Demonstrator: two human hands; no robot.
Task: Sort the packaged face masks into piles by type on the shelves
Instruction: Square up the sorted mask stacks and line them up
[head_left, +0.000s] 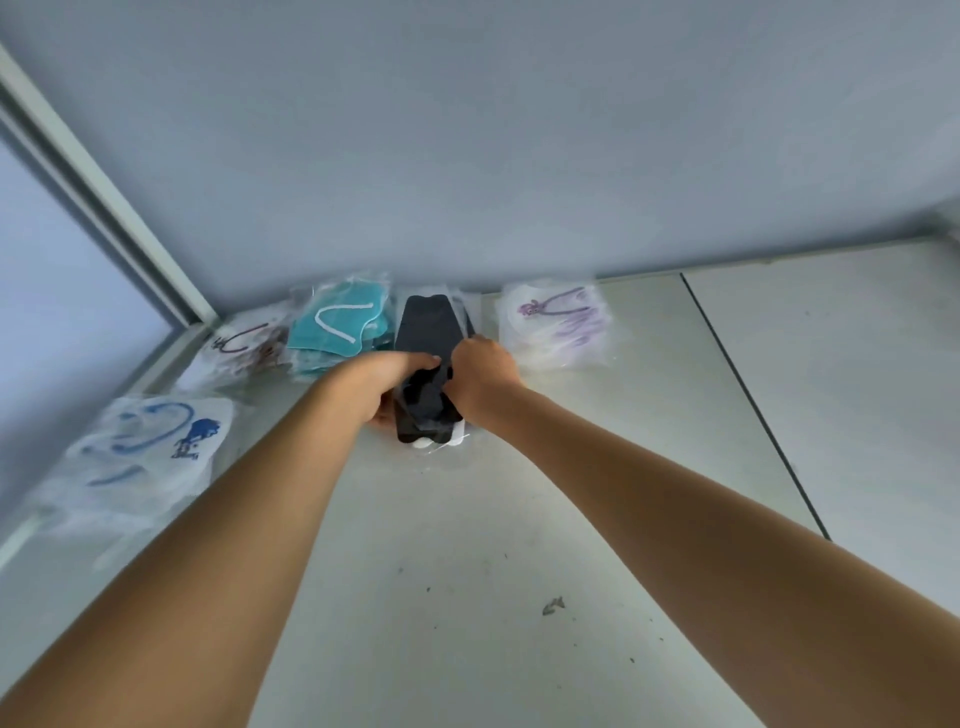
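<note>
I hold the black mask packets (423, 400) between my left hand (384, 387) and right hand (480, 382), fingers of both curled round their edges, over the shelf (467, 571) just before the black pile (428, 322); they look light, floppy and slick in their film; best pinched at the side edges, kept flat.

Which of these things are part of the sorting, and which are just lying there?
Part of the job:
- black masks in clear wrappers, held by left hand and right hand
- teal mask pile
- blue-printed white pile
- purple-printed white pile

Just there:
- small grey scrap
</note>
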